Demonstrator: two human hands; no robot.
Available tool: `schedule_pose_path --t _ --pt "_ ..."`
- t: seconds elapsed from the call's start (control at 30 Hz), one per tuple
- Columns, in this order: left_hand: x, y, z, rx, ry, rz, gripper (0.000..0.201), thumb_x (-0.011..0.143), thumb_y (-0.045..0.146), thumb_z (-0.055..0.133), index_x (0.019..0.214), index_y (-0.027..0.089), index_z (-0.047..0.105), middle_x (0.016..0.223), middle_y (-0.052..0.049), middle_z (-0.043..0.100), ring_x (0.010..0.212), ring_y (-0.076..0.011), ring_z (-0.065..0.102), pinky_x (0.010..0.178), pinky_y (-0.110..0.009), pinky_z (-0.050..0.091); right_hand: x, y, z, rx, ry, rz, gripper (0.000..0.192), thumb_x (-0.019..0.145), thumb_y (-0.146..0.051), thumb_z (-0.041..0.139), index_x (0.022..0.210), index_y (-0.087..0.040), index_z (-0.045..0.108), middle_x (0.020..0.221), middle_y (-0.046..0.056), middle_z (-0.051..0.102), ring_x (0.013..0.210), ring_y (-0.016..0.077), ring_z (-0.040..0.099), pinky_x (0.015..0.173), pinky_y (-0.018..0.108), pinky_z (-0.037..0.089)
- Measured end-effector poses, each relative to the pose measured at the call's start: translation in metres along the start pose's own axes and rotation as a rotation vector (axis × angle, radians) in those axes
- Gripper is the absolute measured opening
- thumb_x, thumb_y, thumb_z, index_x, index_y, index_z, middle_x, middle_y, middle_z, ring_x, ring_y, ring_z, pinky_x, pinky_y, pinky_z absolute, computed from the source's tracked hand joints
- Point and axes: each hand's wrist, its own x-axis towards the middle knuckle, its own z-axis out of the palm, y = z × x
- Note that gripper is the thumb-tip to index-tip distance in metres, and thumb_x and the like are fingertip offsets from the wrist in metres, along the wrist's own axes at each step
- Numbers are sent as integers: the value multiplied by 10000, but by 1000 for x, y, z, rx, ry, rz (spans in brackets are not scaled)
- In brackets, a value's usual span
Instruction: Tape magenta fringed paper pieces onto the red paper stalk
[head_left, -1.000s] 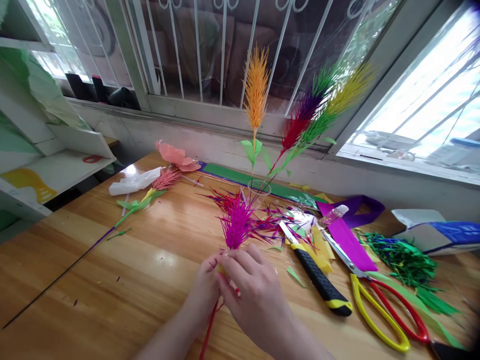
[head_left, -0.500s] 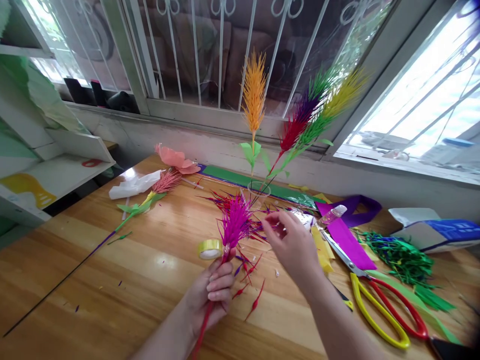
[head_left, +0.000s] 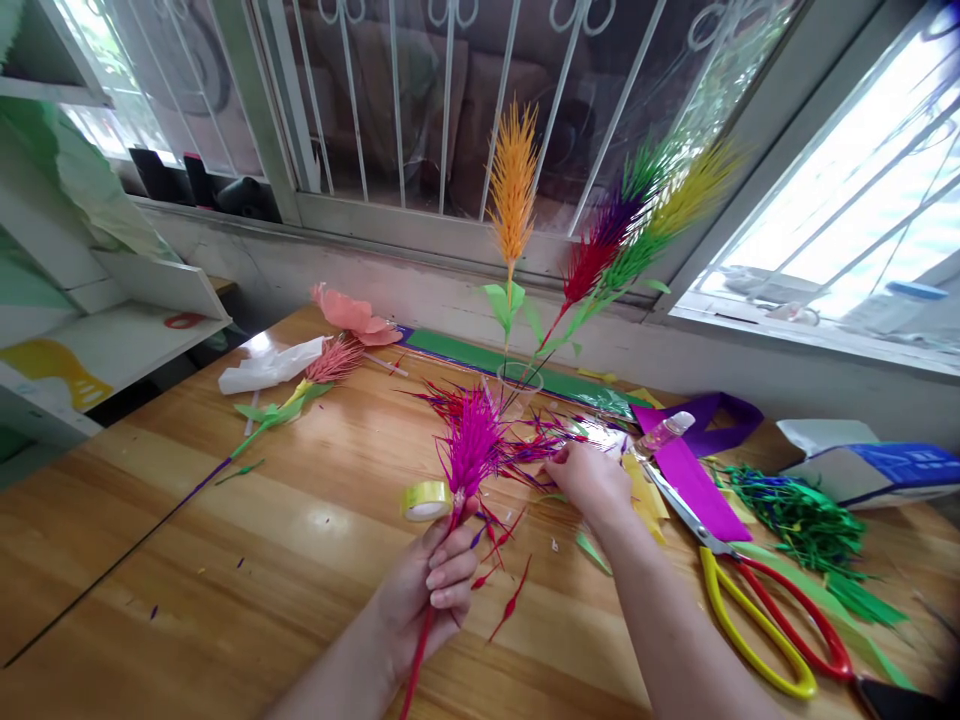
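Note:
My left hand (head_left: 431,590) is wrapped round the red stem (head_left: 421,650) of a magenta paper grain ear (head_left: 472,440), held upright with a slight tilt. Beside the base of the ear is a roll of clear yellowish tape (head_left: 425,502); I cannot tell whether it hangs from the stem or rests on the table. My right hand (head_left: 592,485) is low at the right side of a heap of red and purple pointed paper pieces (head_left: 529,450). Its fingertips are pressed together among them, and what they pinch is hidden. Loose red pieces (head_left: 511,605) lie between the hands.
A clear cup (head_left: 520,377) holds orange and multicoloured paper ears at the back. A pink ear (head_left: 334,362) on a long stem lies left. Scissors (head_left: 757,600), a small bottle (head_left: 666,430), green shreds (head_left: 802,520) and a blue-white box (head_left: 885,465) are at right.
My right hand has moved down and slightly forward from above the table into the edge of the paper heap. My left hand keeps its grip on the stem, nearly still.

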Motion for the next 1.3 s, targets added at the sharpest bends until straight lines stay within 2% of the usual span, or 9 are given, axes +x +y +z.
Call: schedule_pose_path --t 0.13,0.23,0.3,0.43,0.6,0.73,0.83,1.1,1.3 --pt "0 1 0 -17 -19 3 142 835 170 485 885 109 604 483 90 310 338 19 347 296 -58 261 -6 7 -8 267 -76 -25 141 640 -319 580 582 -192 588 544 36 589 572 193 559 525 294 389" --pt "0 1 -1 -40 -40 -1 147 838 166 476 891 99 595 492 87 326 347 16 362 299 -60 275 -25 5 -20 497 -115 -99 248 691 -423 543 712 -178 578 619 13 581 509 122 495 463 238 368" --pt "1 0 -2 -41 -43 2 138 832 168 486 898 100 587 498 87 334 351 15 366 300 -59 280 -43 -5 -27 725 -171 -145 289 684 -459 566 751 -178 561 651 -2 556 488 90 445 433 212 345" --pt "4 -1 -4 -13 -37 -11 113 801 204 544 860 114 575 496 88 336 358 12 362 288 -50 265 -77 -35 -24 1237 -412 -167 251 627 -381 677 691 -172 555 555 -54 460 427 44 329 397 179 264" --pt "6 -1 -5 16 -15 -58 182 795 251 552 667 125 522 484 84 310 335 18 313 264 -39 220 -91 -58 1 1146 -342 -242 218 658 -367 649 677 -164 571 598 -14 550 541 104 496 533 236 396" --pt "5 0 -5 11 -11 -51 136 805 255 538 760 127 542 505 82 306 347 12 323 254 -38 203 -86 -57 7 1042 -278 -264 206 688 -370 614 709 -170 570 614 0 577 588 142 551 569 265 433" --pt "5 -1 -5 3 0 -49 144 818 258 518 860 126 555 519 83 306 354 8 325 257 -42 222 -84 -56 6 1007 -267 -250 213 683 -380 614 699 -174 565 607 0 582 581 147 560 556 262 435" --pt "4 -1 -2 5 15 -19 154 829 240 497 851 98 553 514 86 296 345 13 320 249 -42 208 -90 -58 7 1029 -246 -254 172 716 -348 587 700 -181 548 610 -16 547 542 131 550 531 251 420" --pt "2 0 1 -23 34 -27 83 824 191 502 806 111 512 510 93 271 338 13 308 261 -39 209 -90 -58 9 865 -115 -318 196 742 -371 557 687 -183 566 631 -1 541 558 127 475 536 248 394"
